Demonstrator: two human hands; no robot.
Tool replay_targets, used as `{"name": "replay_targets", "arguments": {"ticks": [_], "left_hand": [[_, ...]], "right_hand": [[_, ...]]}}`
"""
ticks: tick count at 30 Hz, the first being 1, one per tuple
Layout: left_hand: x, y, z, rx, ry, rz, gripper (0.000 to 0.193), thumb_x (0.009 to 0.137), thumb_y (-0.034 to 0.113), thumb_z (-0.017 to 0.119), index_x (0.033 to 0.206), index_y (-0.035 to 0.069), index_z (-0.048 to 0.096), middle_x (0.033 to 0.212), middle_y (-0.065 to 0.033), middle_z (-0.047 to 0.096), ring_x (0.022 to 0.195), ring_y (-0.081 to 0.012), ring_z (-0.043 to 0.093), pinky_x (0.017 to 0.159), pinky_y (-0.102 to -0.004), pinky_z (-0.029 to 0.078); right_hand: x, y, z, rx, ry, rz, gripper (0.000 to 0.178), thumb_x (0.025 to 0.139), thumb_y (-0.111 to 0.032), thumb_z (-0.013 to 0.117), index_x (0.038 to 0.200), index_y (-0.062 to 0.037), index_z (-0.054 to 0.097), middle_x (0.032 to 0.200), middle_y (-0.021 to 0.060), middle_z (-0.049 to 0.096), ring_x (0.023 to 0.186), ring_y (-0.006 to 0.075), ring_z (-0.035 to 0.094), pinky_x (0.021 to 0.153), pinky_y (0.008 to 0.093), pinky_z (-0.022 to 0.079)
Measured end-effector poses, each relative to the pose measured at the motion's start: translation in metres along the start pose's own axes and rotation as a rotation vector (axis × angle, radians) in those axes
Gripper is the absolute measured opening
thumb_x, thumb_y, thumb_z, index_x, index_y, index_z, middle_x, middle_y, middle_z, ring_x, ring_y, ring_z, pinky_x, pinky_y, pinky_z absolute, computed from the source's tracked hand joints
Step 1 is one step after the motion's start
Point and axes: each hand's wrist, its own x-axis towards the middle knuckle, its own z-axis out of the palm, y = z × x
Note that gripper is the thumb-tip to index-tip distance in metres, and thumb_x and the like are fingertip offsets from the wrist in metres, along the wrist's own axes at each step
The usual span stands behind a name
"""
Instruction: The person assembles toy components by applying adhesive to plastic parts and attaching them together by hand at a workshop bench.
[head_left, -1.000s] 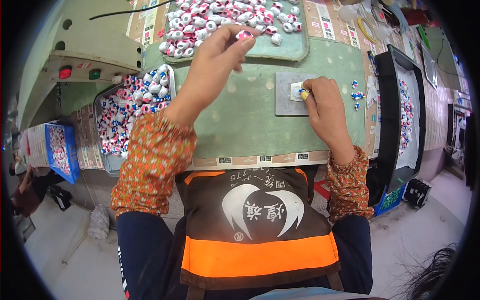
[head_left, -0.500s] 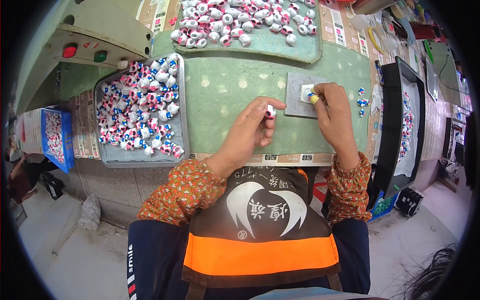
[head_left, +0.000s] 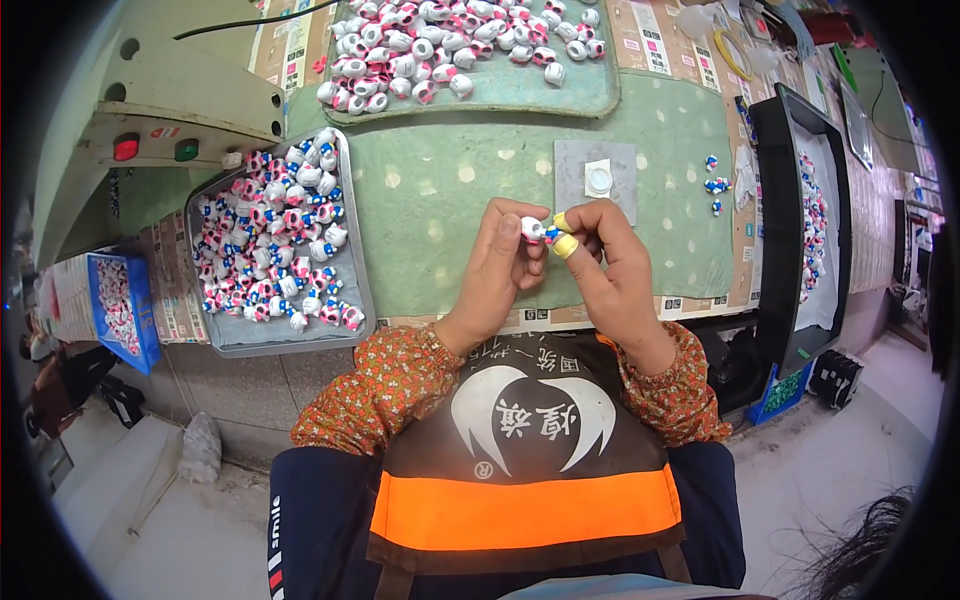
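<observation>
My left hand [head_left: 492,283] is closed around a small white and pink toy head [head_left: 531,229], held between thumb and fingers. In my right hand [head_left: 617,275], yellow finger covers on thumb and forefinger pinch a tiny blue and white toy body [head_left: 552,234]. Body and head meet end to end just above the near part of the green mat; whether they are joined is too small to tell. Beyond my right hand lies a grey square plate [head_left: 622,160], bearing a white pad [head_left: 598,179] with a round spot on it.
A grey tray [head_left: 362,285] of toy figures stands at left. At the far side is a green tray [head_left: 590,100] heaped with white and pink heads. Several loose toy bodies [head_left: 717,186] lie right of the plate, beside a black bin [head_left: 776,215]. A machine housing [head_left: 190,90] overhangs the left.
My right hand has left the plate and come left and nearer, bringing the toy body against the head. The left hand keeps its grip. The whole view has shifted slightly.
</observation>
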Motion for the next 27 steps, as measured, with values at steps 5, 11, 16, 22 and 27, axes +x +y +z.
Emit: {"name": "replay_targets", "arguments": {"ticks": [5,11,16,22,27], "left_hand": [[-0.002,-0.008,-0.004,0.104,0.011,0.039,0.039,0.115,0.045,0.036,0.124,0.009,0.049,0.091,0.0009,0.048,0.074,-0.0051,0.043,0.06,-0.0193,0.037],[-0.008,-0.015,-0.001,0.197,0.019,0.124,0.041,0.115,0.043,0.033,0.118,0.006,0.05,0.093,-0.0004,0.05,0.076,-0.0035,0.043,0.061,-0.0195,0.036],[-0.006,-0.019,0.003,0.334,0.099,0.176,0.042,0.115,0.045,0.032,0.116,0.006,0.05,0.095,-0.001,0.052,0.077,-0.0037,0.044,0.064,-0.0207,0.04],[-0.008,0.0,0.005,0.333,0.125,0.102,0.035,0.116,0.039,0.037,0.116,0.008,0.053,0.088,0.0027,0.051,0.069,-0.0022,0.042,0.059,-0.0204,0.036],[-0.013,0.08,-0.017,0.783,0.292,0.323,0.036,0.115,0.034,0.04,0.112,0.009,0.065,0.087,0.0032,0.054,0.073,-0.0032,0.044,0.064,-0.0213,0.037]], "right_hand": [[0.001,-0.001,0.01,-0.138,0.02,-0.137,0.015,0.09,-0.001,0.065,0.105,0.0003,0.062,0.093,0.0124,0.06,0.084,0.0285,0.058,0.071,0.0375,0.048],[-0.009,0.014,0.028,-0.119,0.066,-0.252,0.017,0.086,0.006,0.066,0.101,0.0006,0.06,0.09,0.0142,0.058,0.079,0.0323,0.054,0.068,0.0421,0.045],[-0.015,0.031,0.044,-0.016,0.192,-0.284,0.018,0.085,0.008,0.064,0.101,-0.0003,0.059,0.09,0.0147,0.058,0.079,0.033,0.054,0.069,0.0418,0.045],[-0.008,0.024,0.027,0.069,0.073,-0.128,0.018,0.092,0.002,0.067,0.109,-0.0009,0.06,0.094,0.0083,0.058,0.082,0.0204,0.056,0.071,0.0329,0.047],[0.002,0.031,-0.05,-0.13,0.232,-0.093,0.017,0.096,-0.003,0.067,0.113,-0.0015,0.068,0.091,-0.0015,0.06,0.079,0.0053,0.053,0.07,0.0226,0.045]]}}
